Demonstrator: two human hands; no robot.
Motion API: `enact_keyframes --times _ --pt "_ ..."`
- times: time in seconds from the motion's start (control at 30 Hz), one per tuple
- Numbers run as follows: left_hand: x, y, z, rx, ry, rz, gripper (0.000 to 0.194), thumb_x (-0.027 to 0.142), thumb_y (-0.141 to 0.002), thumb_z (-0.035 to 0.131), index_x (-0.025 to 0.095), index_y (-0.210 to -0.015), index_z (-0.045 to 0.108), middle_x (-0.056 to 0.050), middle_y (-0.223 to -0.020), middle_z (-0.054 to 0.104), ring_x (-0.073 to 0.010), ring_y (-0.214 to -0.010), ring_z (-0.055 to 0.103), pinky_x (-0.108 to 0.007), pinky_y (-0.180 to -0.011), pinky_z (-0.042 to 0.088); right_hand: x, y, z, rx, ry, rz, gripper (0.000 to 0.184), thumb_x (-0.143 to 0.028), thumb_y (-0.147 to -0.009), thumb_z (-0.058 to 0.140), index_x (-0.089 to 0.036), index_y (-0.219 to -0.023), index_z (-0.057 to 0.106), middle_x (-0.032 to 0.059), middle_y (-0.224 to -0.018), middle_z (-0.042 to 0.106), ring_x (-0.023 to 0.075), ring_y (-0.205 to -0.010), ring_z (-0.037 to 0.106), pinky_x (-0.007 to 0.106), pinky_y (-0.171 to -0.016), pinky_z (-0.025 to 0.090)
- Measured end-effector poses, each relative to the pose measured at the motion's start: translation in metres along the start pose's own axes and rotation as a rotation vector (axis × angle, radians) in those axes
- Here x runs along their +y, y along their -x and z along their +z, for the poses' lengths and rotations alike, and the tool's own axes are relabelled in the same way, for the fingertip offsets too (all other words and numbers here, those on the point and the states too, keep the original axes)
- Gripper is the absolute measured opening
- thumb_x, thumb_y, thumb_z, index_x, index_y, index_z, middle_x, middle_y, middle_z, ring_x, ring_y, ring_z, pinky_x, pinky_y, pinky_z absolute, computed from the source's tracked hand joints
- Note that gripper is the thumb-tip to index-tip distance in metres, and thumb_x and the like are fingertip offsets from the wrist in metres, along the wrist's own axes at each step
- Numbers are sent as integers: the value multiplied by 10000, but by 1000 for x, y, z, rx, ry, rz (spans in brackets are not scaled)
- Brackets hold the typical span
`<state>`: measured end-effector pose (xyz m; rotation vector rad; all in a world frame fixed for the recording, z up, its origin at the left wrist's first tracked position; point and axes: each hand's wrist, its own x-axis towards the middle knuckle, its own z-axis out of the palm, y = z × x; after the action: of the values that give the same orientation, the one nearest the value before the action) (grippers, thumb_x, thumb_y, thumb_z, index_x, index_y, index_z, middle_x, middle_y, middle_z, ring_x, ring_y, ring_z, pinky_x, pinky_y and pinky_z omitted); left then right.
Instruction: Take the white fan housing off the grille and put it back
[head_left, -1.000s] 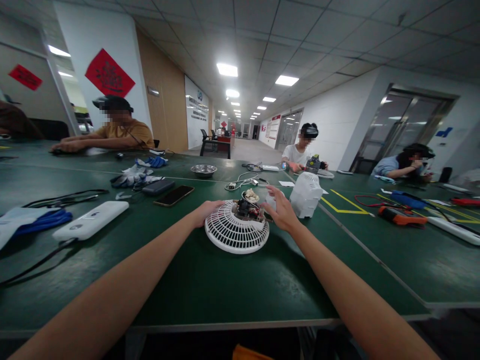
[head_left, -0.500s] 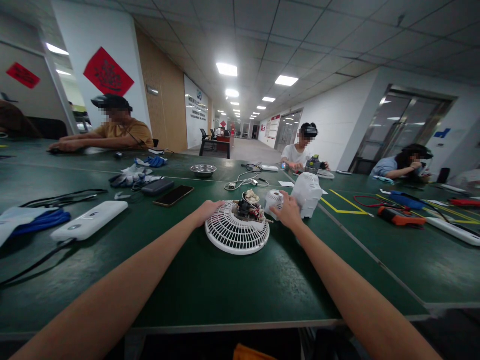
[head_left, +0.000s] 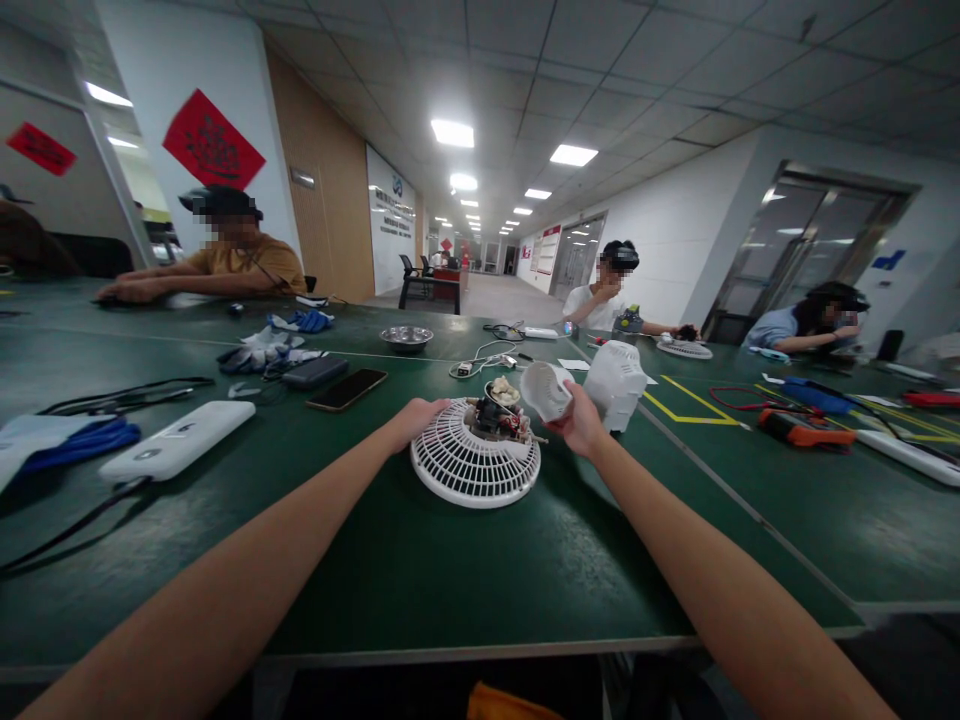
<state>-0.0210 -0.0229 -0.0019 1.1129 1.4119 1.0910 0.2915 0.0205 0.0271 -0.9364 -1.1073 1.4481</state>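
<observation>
In the head view a round white fan grille (head_left: 472, 478) lies on the green table, with a dark motor and wiring (head_left: 496, 418) exposed on top of it. My left hand (head_left: 415, 424) is closed on the grille's left rim. To the right of the motor, my right hand (head_left: 584, 424) grips a white cup-shaped plastic motor cover (head_left: 543, 391), tilted so that its hollow side shows. The cover is held apart from the motor. Just behind that hand stands a larger white plastic housing (head_left: 618, 385).
Left of me lie a phone (head_left: 347, 391), a dark case (head_left: 315, 371), a white power bank (head_left: 178, 440) and gloves (head_left: 266, 352). Beyond the grille are a metal bowl (head_left: 406, 339) and a white cable (head_left: 480, 366). An orange multimeter (head_left: 804, 434) lies right. Other people sit around the table.
My right hand has lifted the motor cover and turned it so that its hollow side shows. My left hand stays on the grille. A co-worker across the table has raised one hand toward the head.
</observation>
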Motion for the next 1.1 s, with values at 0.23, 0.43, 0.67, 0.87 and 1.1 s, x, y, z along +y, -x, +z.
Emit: enact_keyframes --times 0.23,0.43,0.67,0.87,1.1 --pt "0 0 -1 -6 -9 6 407 512 -712 740 111 -773 713 -94 -670 730 -219 -594 677 -313 -597 494 -2 14 23 26 -99 30 406 -600 -869 554 -248 -1072 548 19 -841 685 160 -647 650 255 -523 519" --pt "1 1 -2 -6 -34 0 427 534 -718 726 112 -780 713 -105 -679 731 -236 -620 688 -323 -605 495 -3 20 26 0 -123 -22 310 -464 -850 639 -261 -1071 560 17 -930 701 163 -733 673 263 -589 548" --pt "0 0 -2 6 -67 10 480 583 -666 741 115 -769 707 -97 -683 732 -245 -652 692 -328 -627 492 -1 21 27 -68 -110 -44 273 -350 -765 704 -237 -1000 627 12 -887 712 171 -736 660 271 -618 546" --pt "0 -2 -2 1 -92 19 551 637 -623 739 112 -790 710 -95 -695 735 -254 -670 695 -344 -659 501 -2 24 28 -109 -99 -31 284 -355 -719 741 -230 -959 655 14 -877 728 175 -764 669 267 -643 546" --pt "-2 -3 -3 -4 -124 27 570 663 -633 712 119 -801 715 -108 -727 742 -260 -688 702 -349 -668 508 -1 28 31 -150 -60 -60 301 -421 -741 741 -210 -949 691 25 -876 743 174 -743 677 278 -654 547"
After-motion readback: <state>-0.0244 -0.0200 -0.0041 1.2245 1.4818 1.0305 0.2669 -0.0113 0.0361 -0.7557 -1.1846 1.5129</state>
